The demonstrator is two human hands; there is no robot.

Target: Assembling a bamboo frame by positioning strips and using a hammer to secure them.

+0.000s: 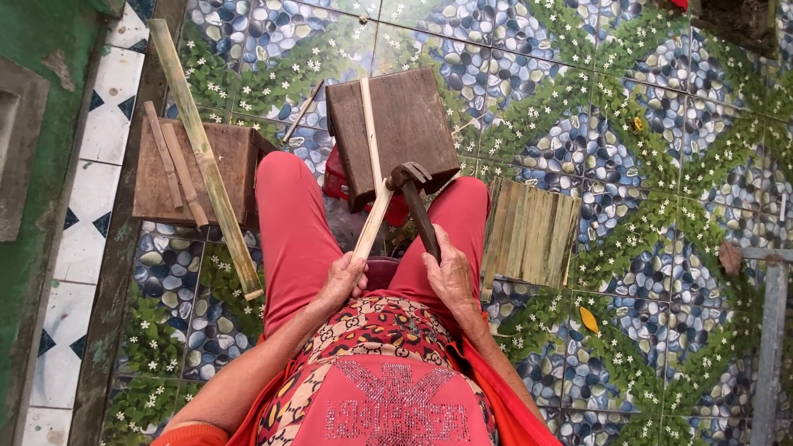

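Left hand [343, 279] closed around bamboo strip [372, 177], braced on far wooden block [396, 132] for support. Right hand [450, 277] closed on knife [417, 202] handle; blade meets strip, apparently splitting it.

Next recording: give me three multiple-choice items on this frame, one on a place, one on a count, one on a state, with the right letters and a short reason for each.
1. Where does the pale bamboo strip rest?
A. across the dark wooden block
B. on the bundle of slats
C. flat on the tiles

2. How many short sticks lie on the left wooden block?
A. none
B. two
C. five

3. What is the right hand doing?
A. hanging free
B. gripping the dark knife handle
C. lying flat on the block

Key: 1 A, the strip runs from the left hand up over the dark wooden block. 2 B, two short sticks lie side by side. 3 B, its fingers close round the knife handle.
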